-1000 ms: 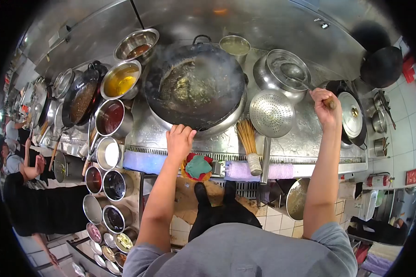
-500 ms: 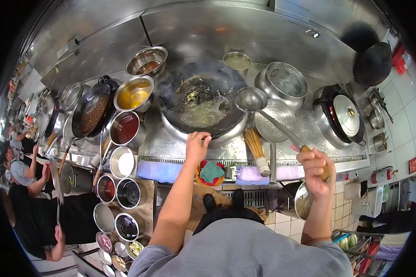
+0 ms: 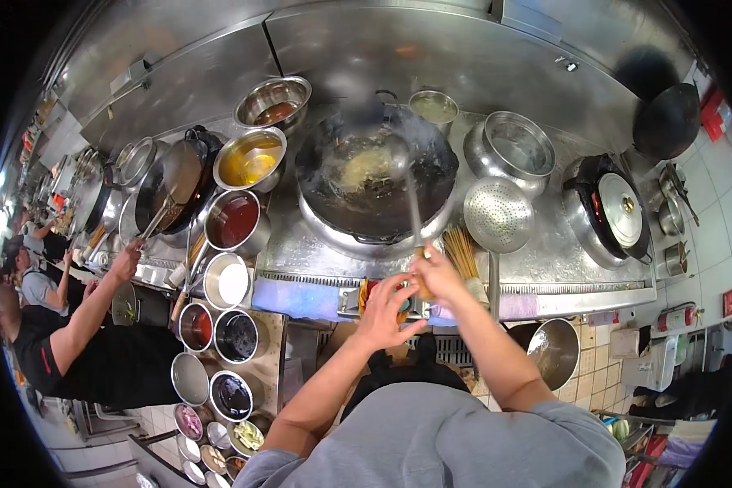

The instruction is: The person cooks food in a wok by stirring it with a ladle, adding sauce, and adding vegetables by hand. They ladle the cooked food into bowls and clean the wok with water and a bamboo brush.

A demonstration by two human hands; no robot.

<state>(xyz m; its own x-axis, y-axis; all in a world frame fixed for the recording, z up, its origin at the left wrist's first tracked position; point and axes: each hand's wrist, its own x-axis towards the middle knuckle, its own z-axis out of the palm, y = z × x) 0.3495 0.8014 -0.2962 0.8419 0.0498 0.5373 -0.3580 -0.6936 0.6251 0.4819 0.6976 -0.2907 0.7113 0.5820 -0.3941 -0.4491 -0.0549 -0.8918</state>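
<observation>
My right hand (image 3: 439,279) grips the wooden end of a long-handled ladle (image 3: 413,207). The ladle's bowl is down inside the black wok (image 3: 374,224), touching or just above a pale yellow mass (image 3: 368,169) in its middle. My left hand (image 3: 386,313) is beside the right one, fingers spread, by the wooden handle end; whether it touches the handle I cannot tell. Behind it a colourful cloth (image 3: 364,293) is mostly hidden. A bamboo brush (image 3: 461,250) and a perforated strainer (image 3: 499,215) lie right of the wok.
Bowls of yellow liquid (image 3: 252,165) and red sauce (image 3: 233,223) stand left of the wok, with several seasoning pots nearer. A metal pot (image 3: 509,146) and a lidded pot (image 3: 618,203) stand to the right. At far left, a co-worker's hand (image 3: 125,260) holds a utensil over another wok.
My right hand has swung left, bringing the ladle's bowl down into the wok. My left hand has left the wok's near rim and moved beside it. The co-worker's arm has reached toward the other wok.
</observation>
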